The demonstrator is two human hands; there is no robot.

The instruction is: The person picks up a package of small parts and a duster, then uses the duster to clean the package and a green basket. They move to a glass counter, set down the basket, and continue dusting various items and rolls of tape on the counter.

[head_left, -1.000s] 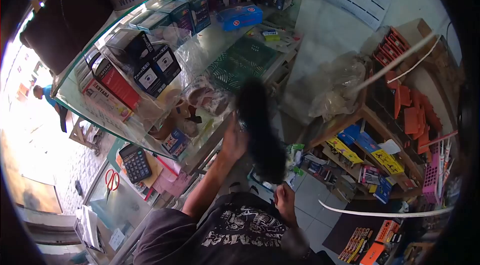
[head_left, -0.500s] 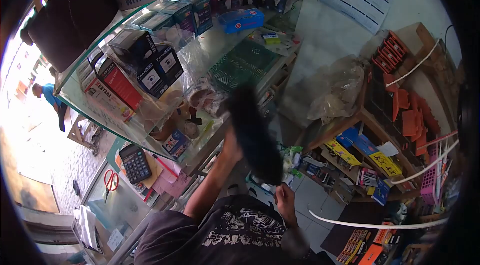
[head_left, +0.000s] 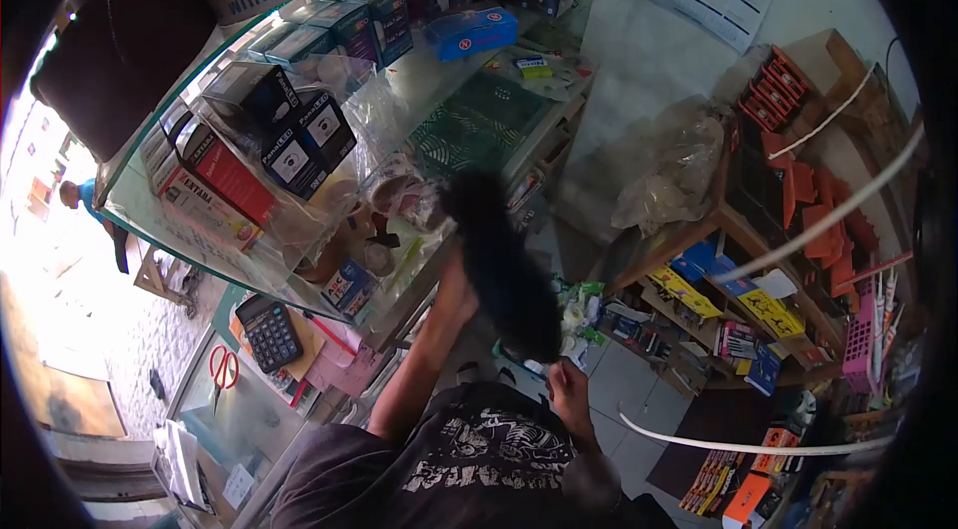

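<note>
A long, dark, blurred thing (head_left: 504, 274) slants across the middle of the head view, its kind not clear. My left hand (head_left: 459, 287) meets its left side, the fingers hidden behind it. At its lower end, my right hand (head_left: 568, 391) is closed, seemingly around the tip. Above and to the left, a glass display case (head_left: 399, 145) holds a green patterned mat (head_left: 484, 125), black bulb boxes (head_left: 309, 140) and clear plastic wrapping (head_left: 374, 120).
A calculator (head_left: 268, 332) and red-handled scissors (head_left: 222, 369) lie on the lower left counter. Shelves with boxes (head_left: 738, 309) stand right. White cords (head_left: 758, 447) cross the right side. A person in blue (head_left: 90, 200) is outside, far left.
The view has shifted slightly. One white cord at the right has swung upward and looks blurred. My hands and the dark thing keep nearly the same pose.
</note>
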